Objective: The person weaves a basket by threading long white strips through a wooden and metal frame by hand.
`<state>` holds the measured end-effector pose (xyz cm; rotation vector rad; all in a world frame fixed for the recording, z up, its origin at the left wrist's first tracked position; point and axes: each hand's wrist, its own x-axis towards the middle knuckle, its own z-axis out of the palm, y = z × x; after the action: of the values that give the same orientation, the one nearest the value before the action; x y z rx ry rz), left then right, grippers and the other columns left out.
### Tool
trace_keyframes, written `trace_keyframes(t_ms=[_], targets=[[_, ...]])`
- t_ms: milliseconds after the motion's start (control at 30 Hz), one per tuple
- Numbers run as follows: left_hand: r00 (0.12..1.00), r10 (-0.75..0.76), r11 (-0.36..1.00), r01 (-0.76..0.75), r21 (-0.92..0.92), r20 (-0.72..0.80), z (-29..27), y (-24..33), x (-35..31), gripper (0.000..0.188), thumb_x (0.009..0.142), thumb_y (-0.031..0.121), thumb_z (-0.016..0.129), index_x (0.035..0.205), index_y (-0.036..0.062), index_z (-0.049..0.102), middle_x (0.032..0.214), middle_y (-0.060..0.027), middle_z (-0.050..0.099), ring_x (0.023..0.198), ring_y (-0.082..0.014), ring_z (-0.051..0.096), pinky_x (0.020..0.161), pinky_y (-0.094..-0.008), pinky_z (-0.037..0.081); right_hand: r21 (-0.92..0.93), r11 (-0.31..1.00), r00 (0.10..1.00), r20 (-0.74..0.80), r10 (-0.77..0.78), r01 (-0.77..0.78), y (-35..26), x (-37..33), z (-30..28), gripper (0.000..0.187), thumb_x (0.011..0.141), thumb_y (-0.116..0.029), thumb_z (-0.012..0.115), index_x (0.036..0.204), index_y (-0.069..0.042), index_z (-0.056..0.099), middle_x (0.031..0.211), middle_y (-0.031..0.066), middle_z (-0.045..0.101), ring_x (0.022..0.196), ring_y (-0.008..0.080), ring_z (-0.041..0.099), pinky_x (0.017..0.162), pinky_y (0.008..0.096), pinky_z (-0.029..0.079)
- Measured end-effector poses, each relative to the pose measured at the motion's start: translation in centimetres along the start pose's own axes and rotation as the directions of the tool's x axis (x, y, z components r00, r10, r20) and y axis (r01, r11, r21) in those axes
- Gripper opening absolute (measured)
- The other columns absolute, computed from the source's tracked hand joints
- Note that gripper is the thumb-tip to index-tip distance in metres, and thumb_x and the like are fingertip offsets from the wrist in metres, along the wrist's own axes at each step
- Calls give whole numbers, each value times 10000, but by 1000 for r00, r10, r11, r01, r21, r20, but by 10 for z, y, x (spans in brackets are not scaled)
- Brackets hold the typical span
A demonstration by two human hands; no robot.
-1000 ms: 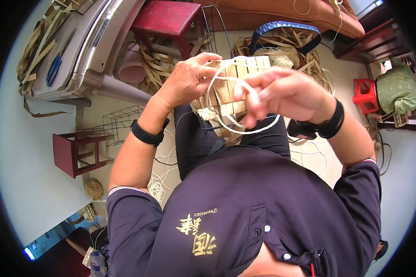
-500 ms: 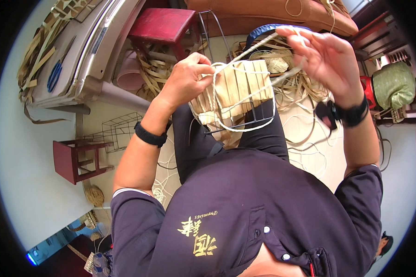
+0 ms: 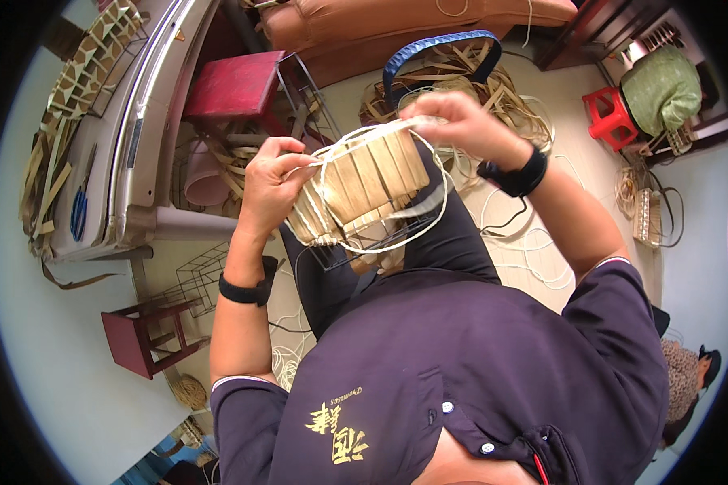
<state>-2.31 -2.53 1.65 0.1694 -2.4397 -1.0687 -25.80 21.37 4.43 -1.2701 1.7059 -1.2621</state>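
Observation:
A half-woven basket of flat, pale tan strips on a dark wire frame rests on my thighs, tilted. White twisted cord runs along its top edge and hangs down over its front in a wide loop. At the basket's upper left corner my left hand pinches the cord between thumb and fingertips. My right hand, slightly blurred, is closed on the cord at the upper right corner. What lies between the right fingertips is partly hidden.
A blue-handled basket full of loose strips stands beyond my knees. To the left are a red stool, a table with blue scissors, and a smaller stool. A red plastic stool bears a green sack.
My right hand has come down and left from its raised place to the basket's edge, drawing the cord in. My left hand keeps its pinch at the left corner. The view has shifted.

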Motion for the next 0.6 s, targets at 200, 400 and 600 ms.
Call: trace_keyframes(t_ms=[200, 400, 600], targets=[[1000, -10, 999, 12, -51, 27, 5, 6, 2, 137, 798, 11, 763, 935, 5, 748, 921, -66, 624, 858, -164, 608, 711, -276, 485, 163, 956, 755, 651, 83, -246, -72, -57, -63, 197, 926, -136, 705, 989, 44, 657, 841, 29, 712, 730, 56, 618, 654, 194, 447], [999, -45, 998, 46, -37, 21, 6, 2, 0, 114, 805, 4, 740, 919, -5, 742, 960, -82, 693, 804, -161, 648, 714, -271, 503, -377, 897, 956, 85, 281, -231, -105, -105, -67, 180, 890, -97, 691, 766, 18, 631, 615, 34, 621, 532, 77, 603, 466, 214, 442], [997, -71, 996, 71, -58, 12, 4, 3, -1, 116, 817, 11, 748, 932, -8, 747, 964, -69, 698, 804, -117, 625, 706, -241, 482, -180, 951, 929, -230, -290, 252, -141, -207, -158, 204, 904, -126, 589, 744, 1, 576, 648, 25, 556, 599, 71, 534, 526, 228, 417]])
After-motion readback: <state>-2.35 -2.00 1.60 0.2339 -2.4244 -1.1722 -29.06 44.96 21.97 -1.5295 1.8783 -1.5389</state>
